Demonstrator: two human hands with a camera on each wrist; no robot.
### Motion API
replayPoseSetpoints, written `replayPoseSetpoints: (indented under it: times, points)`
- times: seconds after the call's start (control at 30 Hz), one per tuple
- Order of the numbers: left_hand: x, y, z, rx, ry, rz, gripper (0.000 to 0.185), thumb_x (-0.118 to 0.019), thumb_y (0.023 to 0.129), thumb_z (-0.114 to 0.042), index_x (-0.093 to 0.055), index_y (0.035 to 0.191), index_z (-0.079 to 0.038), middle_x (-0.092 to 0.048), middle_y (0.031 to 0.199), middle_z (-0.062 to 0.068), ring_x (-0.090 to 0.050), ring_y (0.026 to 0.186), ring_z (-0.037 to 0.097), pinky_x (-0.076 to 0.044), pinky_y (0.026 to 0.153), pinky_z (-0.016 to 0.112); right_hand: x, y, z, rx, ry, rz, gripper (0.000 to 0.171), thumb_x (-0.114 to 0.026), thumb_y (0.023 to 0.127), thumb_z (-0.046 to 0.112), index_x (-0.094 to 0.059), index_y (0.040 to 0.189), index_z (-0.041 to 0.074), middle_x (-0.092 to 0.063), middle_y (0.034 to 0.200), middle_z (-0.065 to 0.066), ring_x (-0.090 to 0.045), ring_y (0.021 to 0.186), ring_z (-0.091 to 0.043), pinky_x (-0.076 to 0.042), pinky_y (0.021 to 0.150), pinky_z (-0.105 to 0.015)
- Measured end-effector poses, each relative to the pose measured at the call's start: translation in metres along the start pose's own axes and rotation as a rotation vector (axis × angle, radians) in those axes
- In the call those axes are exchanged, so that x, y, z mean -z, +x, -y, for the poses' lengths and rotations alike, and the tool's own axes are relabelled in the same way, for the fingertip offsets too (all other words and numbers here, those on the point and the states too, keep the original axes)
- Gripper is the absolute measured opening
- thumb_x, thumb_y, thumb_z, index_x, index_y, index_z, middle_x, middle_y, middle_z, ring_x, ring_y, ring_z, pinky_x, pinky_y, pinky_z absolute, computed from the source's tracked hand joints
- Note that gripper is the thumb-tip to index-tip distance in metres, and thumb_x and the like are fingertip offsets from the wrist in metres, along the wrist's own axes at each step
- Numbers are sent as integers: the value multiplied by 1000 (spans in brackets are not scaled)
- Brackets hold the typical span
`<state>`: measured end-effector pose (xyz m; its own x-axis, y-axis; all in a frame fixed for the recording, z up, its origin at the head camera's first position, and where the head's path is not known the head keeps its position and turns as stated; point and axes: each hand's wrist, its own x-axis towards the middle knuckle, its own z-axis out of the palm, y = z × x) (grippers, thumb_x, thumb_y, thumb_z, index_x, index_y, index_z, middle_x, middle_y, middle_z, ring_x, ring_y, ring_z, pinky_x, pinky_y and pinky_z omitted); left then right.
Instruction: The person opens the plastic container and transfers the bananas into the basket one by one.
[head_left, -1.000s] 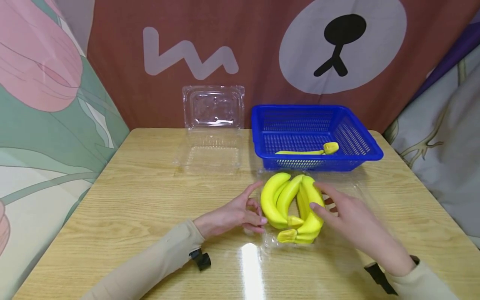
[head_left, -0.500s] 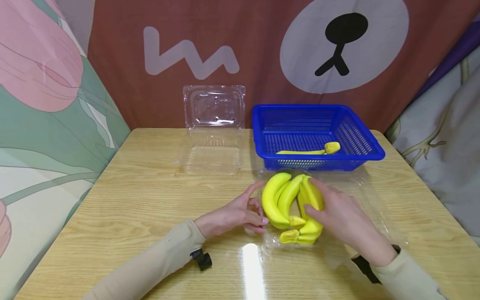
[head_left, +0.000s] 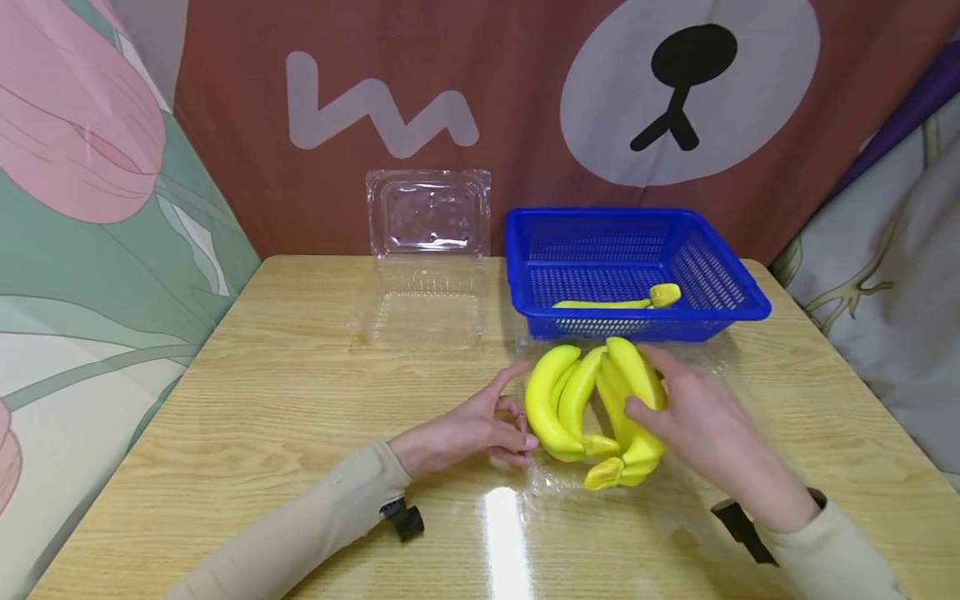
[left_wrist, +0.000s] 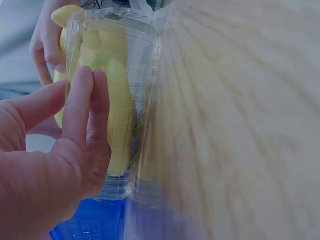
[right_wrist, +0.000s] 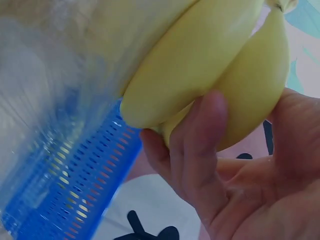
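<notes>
Right hand (head_left: pixel 701 421) — fingers curling around the right-hand banana bunch (head_left: pixel 630 408), gripping it just above a clear plastic tray (head_left: pixel 555 483) on the table (head_left: pixel 285 400). Left hand (head_left: pixel 472 429) — fingers lying loosely extended, touching the tray wall beside the left bunch (head_left: pixel 551 400). Blue basket (head_left: pixel 712 275) sitting behind, holding one banana (head_left: pixel 607 302).

The right hand (head_left: pixel 693 417) covered the far side of the bananas (head_left: pixel 592 408). The basket (head_left: pixel 637 250) wall hid most of the lone banana (head_left: pixel 611 302) inside. In the right wrist view the bunch ran past the top edge, and the clear tray (right_wrist: pixel 45 75) was a blur. The bench (left_wrist: pixel 240 110) was smeared in the left wrist view.
</notes>
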<state>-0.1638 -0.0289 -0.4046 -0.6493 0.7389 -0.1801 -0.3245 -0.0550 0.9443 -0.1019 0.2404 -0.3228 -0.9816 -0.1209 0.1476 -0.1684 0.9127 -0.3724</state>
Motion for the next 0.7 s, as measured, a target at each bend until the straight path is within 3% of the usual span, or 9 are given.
replayPoseSetpoints:
  times: [0.13,0.23,0.33,0.43,0.53,0.7]
  points:
    - [0,0,0,-2,-1,2,104,-67,83,15,-10,158,-29,-52,94,16,-65,79,26,-59,80,46,8,-2,4,26,-11,-5,56,-67,91,26,-49,140,7,-60,80,-3,-48,55,-14,-39,42,-30]
    - [0,0,0,-3,-4,3,103,-67,83,15,-11,158,-30,-51,94,16,-65,79,26,-59,80,46,13,-4,6,62,-23,0,54,-67,92,25,-50,140,9,-63,90,-6,-50,58,-15,-40,44,-30]
    - [-1,-1,0,-3,-3,0,103,-67,83,14,-12,158,-30,-51,94,16,-65,79,26,-59,80,46,19,-6,9,110,-53,10,56,-67,93,24,-48,143,8,-65,112,-14,-62,77,-25,-52,57,-42]
    - [-1,0,0,0,2,-5,103,-67,83,14,-12,158,-31,-51,95,16,-65,79,26,-59,80,46,25,-8,11,161,-103,16,58,-68,93,22,-45,145,8,-59,130,-20,-62,103,-37,-54,76,-56]
    - [-1,0,0,1,6,-7,103,-67,83,14,-11,158,-30,-51,95,16,-65,79,26,-59,79,46,32,-10,13,208,-132,15,59,-68,93,20,-44,146,9,-58,131,-20,-59,111,-41,-52,82,-60]
    - [0,0,0,1,5,-6,104,-67,83,14,-9,158,-29,-52,95,17,-65,79,26,-59,79,46,47,-6,14,311,-148,-44,61,-72,90,12,-45,144,11,-63,122,-16,-62,103,-35,-54,78,-56]
